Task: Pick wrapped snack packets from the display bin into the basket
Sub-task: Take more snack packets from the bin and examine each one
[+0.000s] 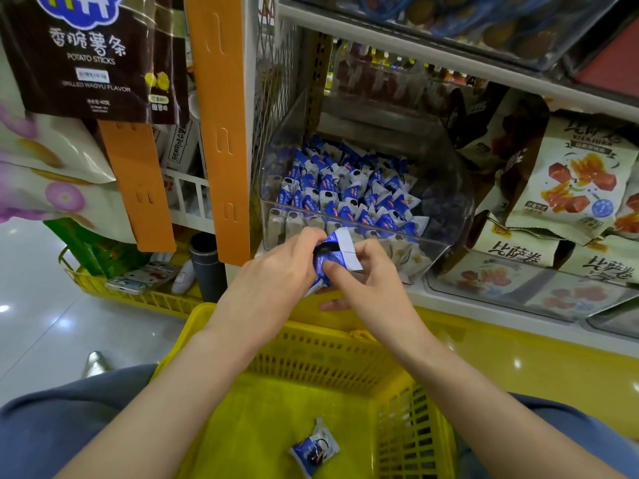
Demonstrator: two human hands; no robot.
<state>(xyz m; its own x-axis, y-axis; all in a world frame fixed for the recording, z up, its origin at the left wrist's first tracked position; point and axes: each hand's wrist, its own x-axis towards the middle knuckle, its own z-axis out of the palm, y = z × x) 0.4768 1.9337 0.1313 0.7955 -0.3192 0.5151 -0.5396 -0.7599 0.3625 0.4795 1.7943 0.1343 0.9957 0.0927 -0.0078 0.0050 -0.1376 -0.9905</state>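
Head view: the left hand (276, 267) and right hand (373, 281) meet just in front of the front rim of the clear display bin (446, 202), above the far rim of the yellow basket (311, 340). Both hands grasp the held packets (332, 261), a small blue-and-white bunch: the left hand's fingers curl round it and the right hand's thumb presses on it. The basket stands open beneath the forearms. An orange strip (221, 133) hangs close to the bin's left side, and a white shelf edge (415, 53) crosses above it.

The bin is heaped with blue-and-white wrapped packets (345, 188). One lone packet (313, 451) lies on the basket floor. A second yellow basket (145, 299) sits on the floor at left.

A dark bag (86, 57) at upper left reads "POTATO STICKS". Beige bags (581, 181) with Chinese lettering are stacked right of the bin.
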